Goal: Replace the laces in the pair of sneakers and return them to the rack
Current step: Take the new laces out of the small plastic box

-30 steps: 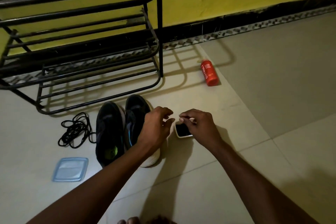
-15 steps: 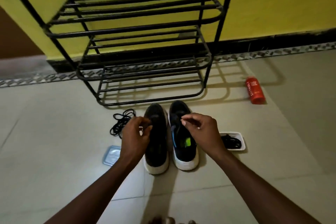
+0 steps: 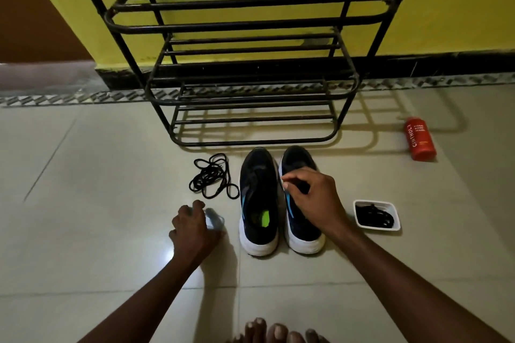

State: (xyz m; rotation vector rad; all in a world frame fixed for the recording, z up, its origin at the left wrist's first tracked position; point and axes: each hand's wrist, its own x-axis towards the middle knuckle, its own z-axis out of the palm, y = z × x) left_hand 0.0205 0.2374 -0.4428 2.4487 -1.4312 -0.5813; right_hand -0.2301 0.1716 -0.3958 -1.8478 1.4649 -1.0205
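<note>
I see my left hand (image 3: 195, 228) curled over 1 clear plastic lid (image 3: 215, 220); loose black laces (image 3: 213, 176) nearby. 2 black white-soled sneakers (image 3: 260, 203) on floor, before black metal rack (image 3: 250, 69). Right hand (image 3: 312, 195) pinches at rt sneaker. White tray (image 3: 397, 221) w/ black laces.

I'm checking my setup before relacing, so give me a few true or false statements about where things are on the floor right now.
1. The sneakers sit on the rack. False: they stand on the floor in front of it.
2. A loose black lace lies left of the sneakers. True.
3. The white tray is empty. False: it holds black laces.
4. The red bottle stands upright. False: it lies on its side.
5. The right hand is over the right sneaker. True.
</note>
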